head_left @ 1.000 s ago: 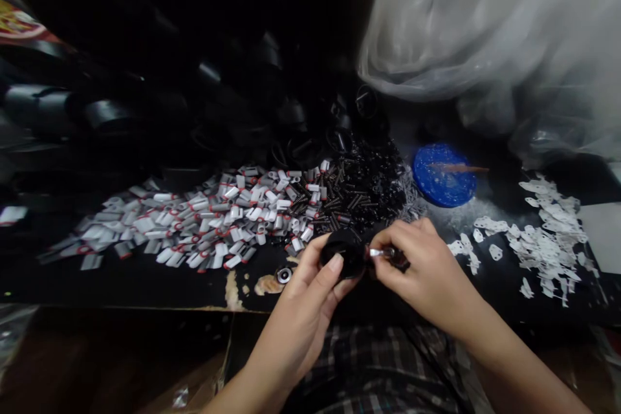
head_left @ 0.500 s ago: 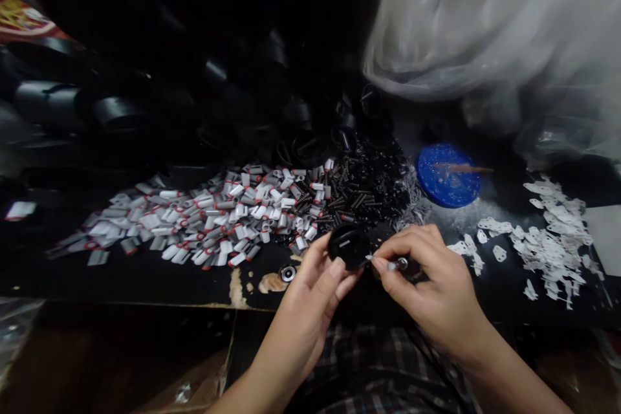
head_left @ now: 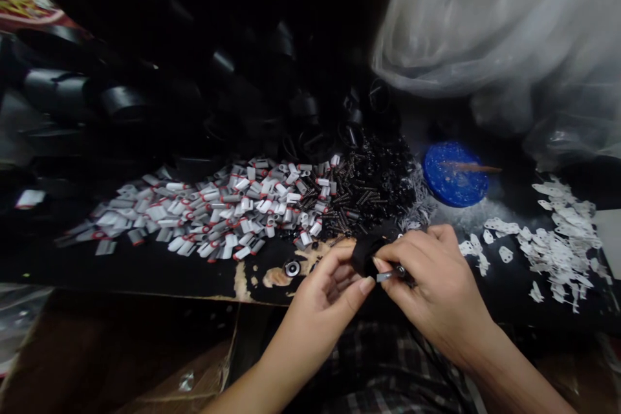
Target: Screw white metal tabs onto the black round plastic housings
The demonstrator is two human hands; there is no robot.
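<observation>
Black part: small dark round piece held above the near table edge, between both hands, gripped at its lower left by the left fingertips.
Metal pin: short silvery piece just beside the black part, pinched at its right end.
Left hand: fingers narrowly curled, closed on the black part.
Right hand: thumb and forefinger closed on the metal pin.
Springs: dark heap behind the hands.
White clips: spread to the left.
Blue lid: behind the right hand.
Table: dark, scuffed.
</observation>
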